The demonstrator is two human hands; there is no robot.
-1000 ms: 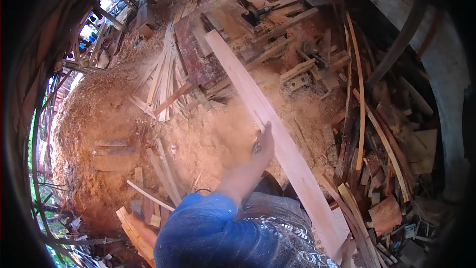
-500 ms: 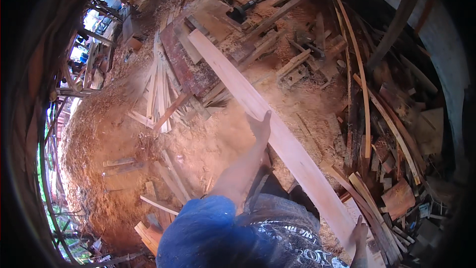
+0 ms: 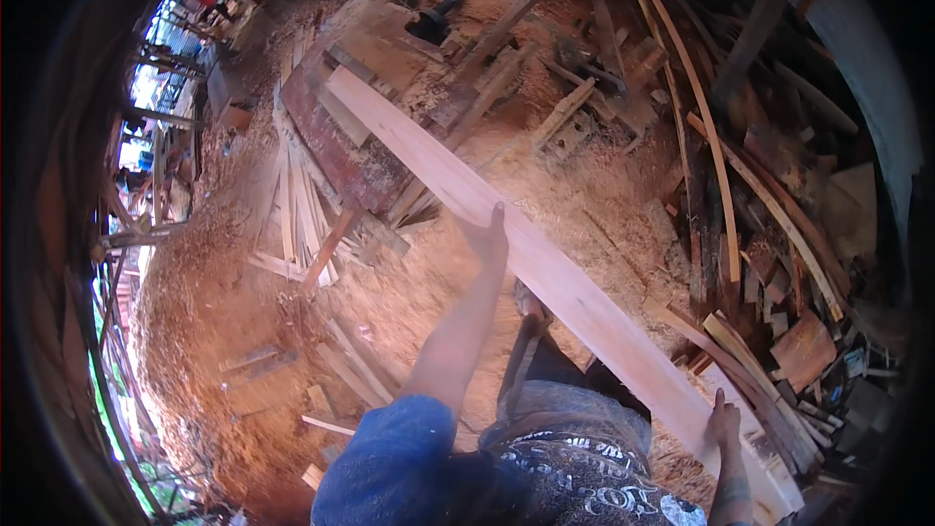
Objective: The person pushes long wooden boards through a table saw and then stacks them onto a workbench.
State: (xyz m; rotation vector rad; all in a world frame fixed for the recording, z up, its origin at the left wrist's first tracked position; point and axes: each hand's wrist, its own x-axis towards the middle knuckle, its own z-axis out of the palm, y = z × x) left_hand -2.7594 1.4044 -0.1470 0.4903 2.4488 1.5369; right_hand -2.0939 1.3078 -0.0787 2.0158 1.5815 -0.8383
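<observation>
A long, pale pinkish wooden plank (image 3: pixel 575 292) runs diagonally in front of me, from the far left down to the near right. My left hand (image 3: pixel 489 237) grips its left edge around the middle, with the thumb lying over the upper face and the other fingers hidden beneath. Close to the plank's near end, my right hand (image 3: pixel 722 426) is closed on the right edge, one finger pointing along the wood. The far end of the plank overlaps a low reddish-brown work surface (image 3: pixel 341 151) with boards on it.
Sawdust and shavings (image 3: pixel 224 321) cover the ground. Thin strips (image 3: pixel 297 200) fan out beside the work surface, where a dark power tool (image 3: pixel 429 24) lies farther back. Long curved slats (image 3: pixel 716 146) and offcuts crowd the right side. A slanted post (image 3: pixel 765 24) stands at the upper right.
The plank's far end has shifted left and slightly nearer in view. My left hand has moved left with it, and my right hand appears a little higher and farther right.
</observation>
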